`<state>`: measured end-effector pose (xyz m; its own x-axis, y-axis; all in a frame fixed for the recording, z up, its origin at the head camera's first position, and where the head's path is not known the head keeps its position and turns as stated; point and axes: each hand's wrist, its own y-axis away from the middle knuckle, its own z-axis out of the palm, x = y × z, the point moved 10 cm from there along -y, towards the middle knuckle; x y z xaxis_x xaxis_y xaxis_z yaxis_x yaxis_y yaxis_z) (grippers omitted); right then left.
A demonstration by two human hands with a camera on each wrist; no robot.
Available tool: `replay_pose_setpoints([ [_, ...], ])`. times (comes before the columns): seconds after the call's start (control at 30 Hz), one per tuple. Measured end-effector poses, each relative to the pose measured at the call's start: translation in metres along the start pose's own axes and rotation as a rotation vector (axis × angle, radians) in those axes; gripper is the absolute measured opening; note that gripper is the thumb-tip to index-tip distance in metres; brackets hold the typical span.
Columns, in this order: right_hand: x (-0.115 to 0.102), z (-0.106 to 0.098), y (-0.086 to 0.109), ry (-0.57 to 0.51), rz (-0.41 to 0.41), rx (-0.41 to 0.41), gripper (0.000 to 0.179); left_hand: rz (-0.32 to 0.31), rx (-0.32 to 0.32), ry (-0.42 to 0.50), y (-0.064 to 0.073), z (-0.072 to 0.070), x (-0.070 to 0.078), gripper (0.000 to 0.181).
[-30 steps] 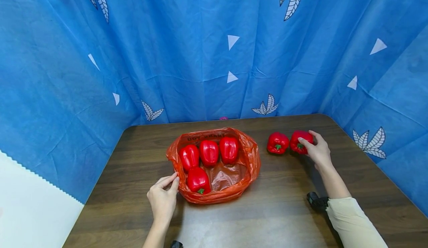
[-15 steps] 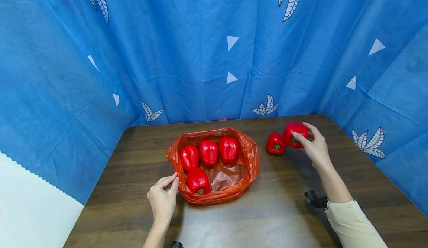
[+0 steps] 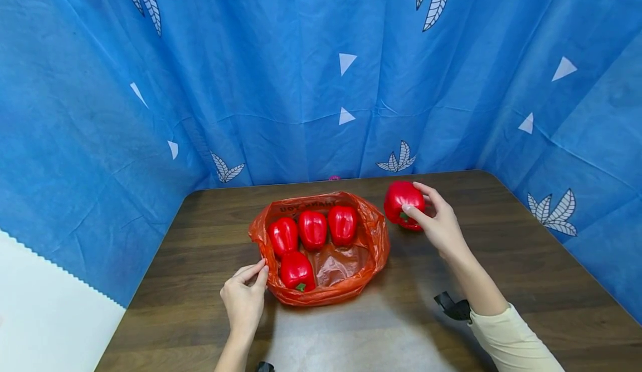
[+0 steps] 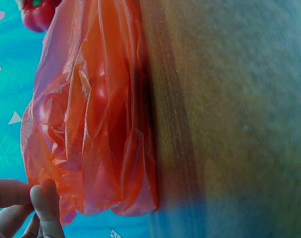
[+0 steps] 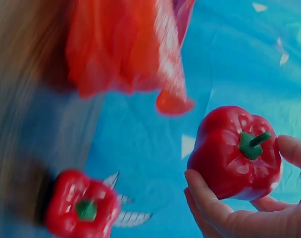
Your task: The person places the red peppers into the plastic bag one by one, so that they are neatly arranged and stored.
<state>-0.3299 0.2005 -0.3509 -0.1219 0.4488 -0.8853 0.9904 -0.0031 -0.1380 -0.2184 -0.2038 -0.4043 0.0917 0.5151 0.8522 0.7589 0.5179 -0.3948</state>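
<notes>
An orange-red plastic bag (image 3: 346, 289) stands with its mouth spread wide, and several red bell peppers (image 3: 313, 230) lie inside it. At the bag's near left rim my left hand (image 3: 244, 297) pinches the plastic between thumb and fingers; the left wrist view shows this pinch on the bag (image 4: 101, 124) too. My right hand (image 3: 441, 224) grips a red bell pepper (image 3: 403, 198) by its sides, raised off the table just right of the bag. In the right wrist view the held pepper (image 5: 234, 153) shows its green stem. Another pepper (image 5: 81, 206) sits on the table, mostly hidden behind it in the head view.
The brown wooden table (image 3: 200, 272) carries everything. A blue patterned curtain (image 3: 281, 82) hangs behind and along the sides. A white surface (image 3: 45, 311) shows at the left. A black strap (image 3: 453, 307) is on my right wrist.
My right hand has lifted the right-hand pepper off the table and carried it leftward, over the other loose pepper towards the bag. The left hand stays on the rim.
</notes>
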Motion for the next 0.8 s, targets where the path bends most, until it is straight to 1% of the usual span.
replay_pose_setpoints([
  [0.13,-0.010,0.023,0.003,-0.042,-0.029,-0.054,0.064,-0.006,-0.001,-0.002,0.000,0.000,-0.001,0.014],
  [0.3,-0.015,0.050,0.007,-0.091,-0.037,-0.124,0.064,-0.013,-0.004,0.006,0.000,0.000,-0.001,0.014],
  [0.47,-0.021,0.069,0.012,-0.091,-0.055,-0.160,0.062,-0.016,-0.006,0.009,0.000,0.001,-0.001,0.014],
  [0.63,-0.024,0.089,0.019,-0.114,-0.060,-0.212,0.060,-0.012,-0.004,0.010,0.000,0.001,-0.002,0.014],
  [0.7,-0.025,0.097,0.021,-0.108,-0.068,-0.230,0.059,-0.010,-0.004,0.010,0.000,0.001,-0.002,0.014],
  [0.8,-0.026,0.107,0.025,-0.072,-0.093,-0.245,0.058,-0.006,-0.003,0.009,0.000,0.001,-0.002,0.014],
])
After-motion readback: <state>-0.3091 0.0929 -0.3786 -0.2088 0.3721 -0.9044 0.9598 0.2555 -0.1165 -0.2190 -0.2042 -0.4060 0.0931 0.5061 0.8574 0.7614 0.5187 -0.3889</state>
